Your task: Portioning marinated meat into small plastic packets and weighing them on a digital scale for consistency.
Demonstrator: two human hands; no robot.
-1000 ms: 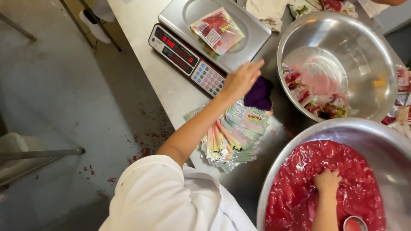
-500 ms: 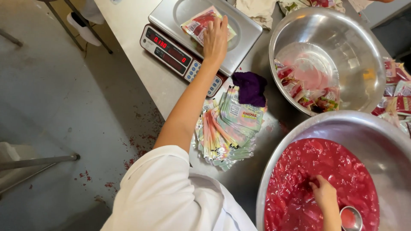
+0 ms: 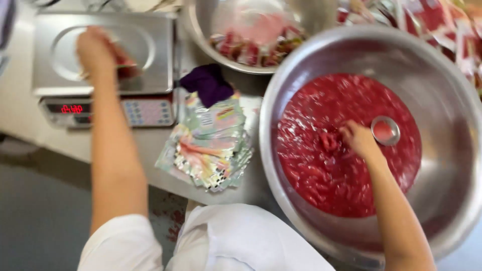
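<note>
Left hand [image 3: 94, 50] reaches out on a straight arm, fingers closed over a reddish filled pouch [image 3: 123, 68] on the steel platform of the digital scale [image 3: 103, 50]. Best to let go cleanly so the reading settles. Right of the scale lies a fanned stack of colourful foil pouches [image 3: 208, 145]. Further right, the right hand [image 3: 359, 139], wrist bent, pinches red paste [image 3: 329, 140] in the big round steel bowl [image 3: 452, 100].

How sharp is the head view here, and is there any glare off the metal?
Head view: motion blur throughout; the left hand on the scale and the pouch under it are smeared. The right hand in the red paste is soft-edged. Broad, soft glare shows on the large steel bowl; top-right packets are unreadable.
</note>
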